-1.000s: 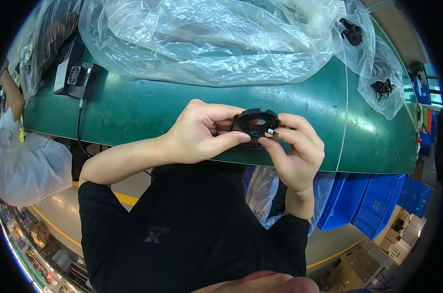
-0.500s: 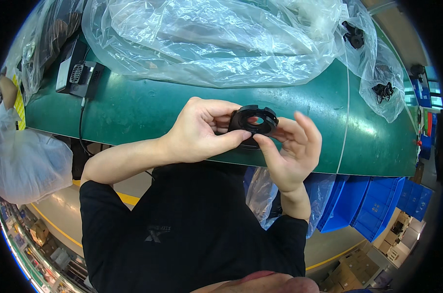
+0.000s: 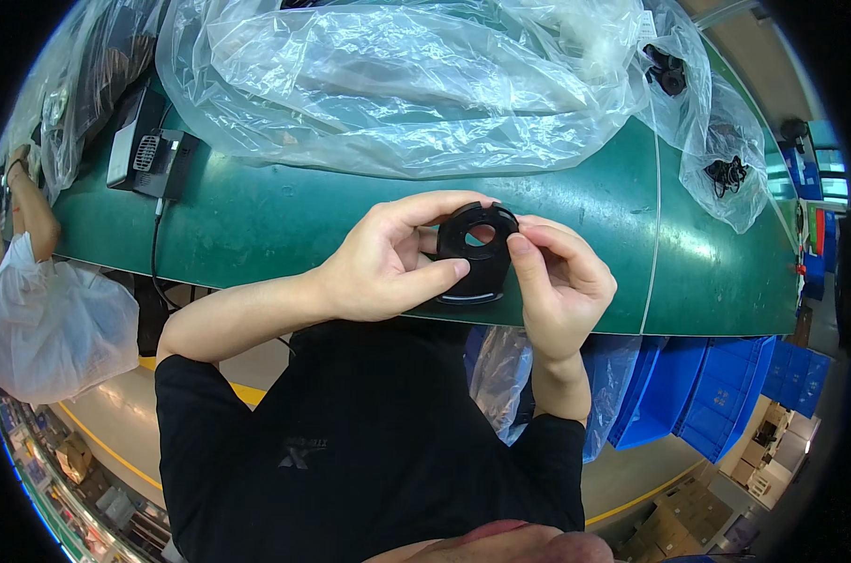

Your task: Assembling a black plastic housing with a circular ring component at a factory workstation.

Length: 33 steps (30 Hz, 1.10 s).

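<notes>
Over the near edge of the green table I hold a black plastic part with a round ring and an open hole at its upper end. Its lower end is a flat, rounded plate with a pale shiny edge. My left hand grips it from the left, thumb across its front and fingers behind, partly hidden. On the right side, my right hand pinches the ring's rim between thumb and forefinger, its other fingers curled.
Large clear plastic bags cover the table's far side. A black device with a cable stands at left. Bagged black parts lie at right. Blue bins sit below the right edge. Another person's arm shows at far left, near a white bag.
The black part has turned so its flat face and lower plate show more. My right thumb has moved up to the ring's right rim, and the right fingers have curled in.
</notes>
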### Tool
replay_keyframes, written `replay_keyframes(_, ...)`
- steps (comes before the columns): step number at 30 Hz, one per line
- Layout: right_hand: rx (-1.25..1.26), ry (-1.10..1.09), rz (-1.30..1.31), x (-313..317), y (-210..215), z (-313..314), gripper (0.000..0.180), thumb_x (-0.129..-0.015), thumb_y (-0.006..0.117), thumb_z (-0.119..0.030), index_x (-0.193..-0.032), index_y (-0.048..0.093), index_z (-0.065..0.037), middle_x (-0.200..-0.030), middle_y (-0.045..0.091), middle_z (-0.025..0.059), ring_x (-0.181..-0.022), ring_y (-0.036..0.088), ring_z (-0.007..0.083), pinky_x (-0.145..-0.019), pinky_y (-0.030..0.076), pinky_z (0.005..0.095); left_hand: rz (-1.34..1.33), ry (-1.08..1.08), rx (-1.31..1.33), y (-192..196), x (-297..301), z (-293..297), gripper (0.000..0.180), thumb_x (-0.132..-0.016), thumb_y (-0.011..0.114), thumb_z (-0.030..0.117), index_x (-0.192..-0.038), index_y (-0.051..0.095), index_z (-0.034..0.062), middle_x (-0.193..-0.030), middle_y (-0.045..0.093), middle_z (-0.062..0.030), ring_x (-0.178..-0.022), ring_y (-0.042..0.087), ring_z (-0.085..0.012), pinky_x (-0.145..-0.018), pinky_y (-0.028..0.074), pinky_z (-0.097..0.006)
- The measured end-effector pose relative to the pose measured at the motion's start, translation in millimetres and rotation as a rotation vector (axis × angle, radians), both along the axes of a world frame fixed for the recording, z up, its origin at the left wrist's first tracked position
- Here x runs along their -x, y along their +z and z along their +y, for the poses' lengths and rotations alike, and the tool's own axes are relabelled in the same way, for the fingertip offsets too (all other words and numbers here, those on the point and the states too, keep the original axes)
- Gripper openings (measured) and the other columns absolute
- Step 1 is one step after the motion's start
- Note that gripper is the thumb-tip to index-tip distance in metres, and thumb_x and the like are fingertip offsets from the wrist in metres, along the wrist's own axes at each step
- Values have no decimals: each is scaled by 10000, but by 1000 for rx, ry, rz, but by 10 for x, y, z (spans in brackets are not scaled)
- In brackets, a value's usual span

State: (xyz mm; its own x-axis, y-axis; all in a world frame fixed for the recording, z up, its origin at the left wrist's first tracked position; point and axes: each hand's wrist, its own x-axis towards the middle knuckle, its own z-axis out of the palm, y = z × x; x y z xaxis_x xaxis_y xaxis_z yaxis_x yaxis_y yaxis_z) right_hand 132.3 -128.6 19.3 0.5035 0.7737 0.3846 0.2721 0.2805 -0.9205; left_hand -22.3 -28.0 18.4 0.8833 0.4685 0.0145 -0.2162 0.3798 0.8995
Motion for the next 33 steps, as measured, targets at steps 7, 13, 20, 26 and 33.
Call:
replay_keyframes(7,16,74,-187,51,76,36,129,-686,692,100,-791,641,45,-812,654,148,-742,641,203,-663,500,258,50,9,-62,22,35,43,349,-820,593,-31,-1161,522,-57,-1063,592,-89,-989,558,-123,-873,447,-272)
replay_keyframes(13,96,13,-3,187,75,16,134,-697,691,95,-816,652,47,-813,649,132,-750,637,176,-651,504,263,145,121,-173,7,20,22,193,-832,606,9,-1017,596,-47,-950,627,-75,-869,577,-97,-761,469,-238)
replay_keyframes(20,115,153,-68,137,25,45,142,-723,691,59,-861,656,59,-784,636,114,-711,614,160,-620,480,241,110,262,-596,-25,40,70,116,-811,608,21,-910,633,-34,-855,636,-74,-758,573,-109,-682,460,-249)
replay_keyframes(26,126,169,-60,146,-21,70,109,-753,677,33,-855,649,60,-791,635,110,-698,604,148,-608,472,229,175,294,-455,-11,42,46,114,-809,616,25,-890,658,-43,-816,652,-70,-739,576,-88,-669,461,-226)
replay_keyframes(33,168,216,96,153,-16,74,84,-790,656,24,-865,638,55,-812,627,95,-709,592,118,-602,473,213,170,275,-338,-11,38,52,117,-807,618,35,-868,664,-55,-777,654,-66,-715,569,-78,-653,454,-217)
